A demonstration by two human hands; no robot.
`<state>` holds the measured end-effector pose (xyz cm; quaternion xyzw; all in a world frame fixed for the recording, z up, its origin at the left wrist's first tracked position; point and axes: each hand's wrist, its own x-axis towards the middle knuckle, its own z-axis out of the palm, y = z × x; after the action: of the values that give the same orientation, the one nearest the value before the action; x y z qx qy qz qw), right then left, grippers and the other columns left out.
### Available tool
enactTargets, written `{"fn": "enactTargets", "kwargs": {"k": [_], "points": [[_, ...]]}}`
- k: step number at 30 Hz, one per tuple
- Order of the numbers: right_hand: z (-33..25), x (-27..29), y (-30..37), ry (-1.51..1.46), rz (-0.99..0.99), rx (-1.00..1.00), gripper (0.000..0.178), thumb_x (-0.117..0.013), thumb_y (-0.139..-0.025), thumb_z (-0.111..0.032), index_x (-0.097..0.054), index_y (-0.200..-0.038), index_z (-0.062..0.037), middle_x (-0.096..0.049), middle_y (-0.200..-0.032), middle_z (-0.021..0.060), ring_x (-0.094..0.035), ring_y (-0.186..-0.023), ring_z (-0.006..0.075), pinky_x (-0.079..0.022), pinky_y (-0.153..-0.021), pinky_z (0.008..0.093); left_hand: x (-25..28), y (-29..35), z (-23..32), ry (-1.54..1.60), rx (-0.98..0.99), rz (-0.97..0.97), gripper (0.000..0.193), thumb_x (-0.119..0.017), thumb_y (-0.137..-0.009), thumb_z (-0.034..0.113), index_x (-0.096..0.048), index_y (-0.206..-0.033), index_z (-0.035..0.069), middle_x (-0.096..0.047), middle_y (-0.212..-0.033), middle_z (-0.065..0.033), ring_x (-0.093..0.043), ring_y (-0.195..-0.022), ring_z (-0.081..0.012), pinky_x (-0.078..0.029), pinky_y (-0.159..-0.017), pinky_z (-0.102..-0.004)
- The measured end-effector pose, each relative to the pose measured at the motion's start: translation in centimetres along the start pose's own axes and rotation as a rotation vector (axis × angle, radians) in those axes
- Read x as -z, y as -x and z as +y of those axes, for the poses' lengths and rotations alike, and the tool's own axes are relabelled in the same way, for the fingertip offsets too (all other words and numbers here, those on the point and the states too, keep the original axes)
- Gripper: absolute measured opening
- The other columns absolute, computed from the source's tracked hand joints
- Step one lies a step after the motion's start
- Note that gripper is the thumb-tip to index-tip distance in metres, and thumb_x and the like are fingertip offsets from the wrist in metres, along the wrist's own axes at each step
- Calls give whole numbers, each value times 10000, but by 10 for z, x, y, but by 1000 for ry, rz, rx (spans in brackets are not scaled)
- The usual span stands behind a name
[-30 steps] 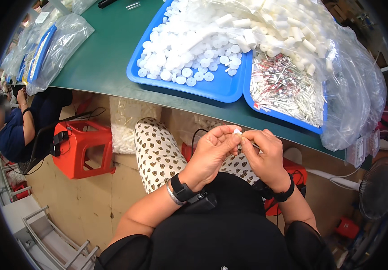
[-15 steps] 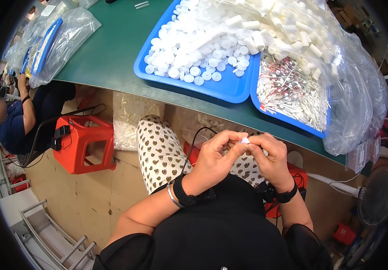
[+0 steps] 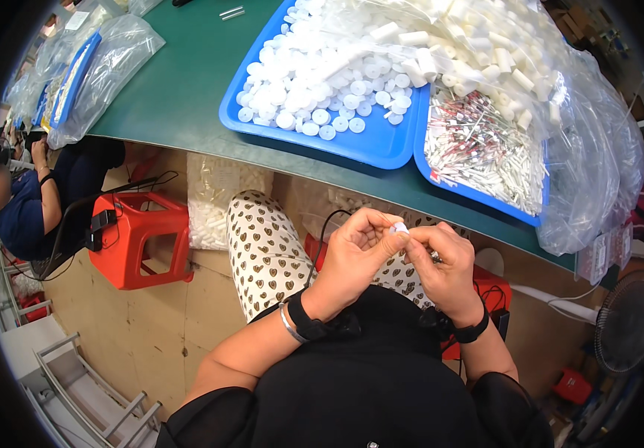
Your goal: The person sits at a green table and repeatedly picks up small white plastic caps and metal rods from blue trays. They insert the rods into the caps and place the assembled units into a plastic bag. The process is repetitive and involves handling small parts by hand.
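Note:
Over my lap, just off the table edge, my left hand [image 3: 358, 250] pinches a small white plastic piece [image 3: 400, 227] between thumb and index finger. Its rounded top shows; the fingers hide the rest. My right hand [image 3: 445, 261] is closed, thumb and index fingertips pressed together against the piece's right side. Whether those fingertips hold something thin is too small to make out. Beyond both hands, a blue tray [image 3: 381, 154] bears a heap of white plastic discs [image 3: 314, 89]. To its right, a second blue tray [image 3: 478, 200] holds many thin red-and-white parts [image 3: 478, 142].
Clear plastic bags with cream cylinders [image 3: 501, 60] lie over the trays' far side on the green table [image 3: 180, 89]. A red stool [image 3: 139, 239] stands at left, near a seated co-worker [image 3: 27, 209]. A fan [image 3: 626, 322] is at right.
Both hands have shifted slightly left, and the fingers have turned so more of the white piece shows. My right fingertips have slid down its right side a little.

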<state>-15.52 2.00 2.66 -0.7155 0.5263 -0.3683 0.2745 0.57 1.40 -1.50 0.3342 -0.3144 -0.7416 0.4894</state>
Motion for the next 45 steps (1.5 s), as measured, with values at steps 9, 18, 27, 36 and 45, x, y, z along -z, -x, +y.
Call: {"fn": "enactTargets", "kwargs": {"k": [9,18,27,36,45], "points": [[2,3,-2,26,-43,-72,39,-700,-864,-63,-691,-865,-26,-647,-669,60,-529,-565,209,-409,-571,323,8,-5,0,334,230,-91,189,-575,-1013,170,-593,-1129,22,-620,-959,-11,-567,-810,-69,-497,-772,-258],[-1,-1,2,-139,-39,-246,51,-695,-871,-71,-683,-868,-21,-650,-658,67,-537,-533,207,-414,-541,327,10,-4,-6,332,262,-84,204,-560,-1023,193,-597,-1128,22,-619,-949,-14,-572,-801,-71,-494,-764,-261],[-5,35,-21,190,-22,-36,76,-697,-874,-111,-692,-872,-36,-684,-750,108,-597,-609,283,-467,-631,381,5,-6,7,252,275,0,222,-554,-1024,222,-624,-1081,19,-617,-854,-16,-570,-748,-94,-488,-732,-256],[52,97,-56,765,-51,147,83,-674,-820,-42,-671,-900,-24,-653,-861,118,-628,-804,318,-497,-715,410,3,-10,17,246,295,-27,339,-522,-1037,271,-570,-1242,4,-664,-1064,-116,-664,-942,-150,-542,-857,-286],[55,98,-63,539,-78,32,75,-655,-837,-12,-621,-902,1,-627,-839,152,-617,-752,335,-490,-679,402,9,-9,18,259,274,22,402,-513,-1043,250,-517,-1334,-26,-655,-1126,-128,-666,-967,-150,-540,-892,-293]]}}
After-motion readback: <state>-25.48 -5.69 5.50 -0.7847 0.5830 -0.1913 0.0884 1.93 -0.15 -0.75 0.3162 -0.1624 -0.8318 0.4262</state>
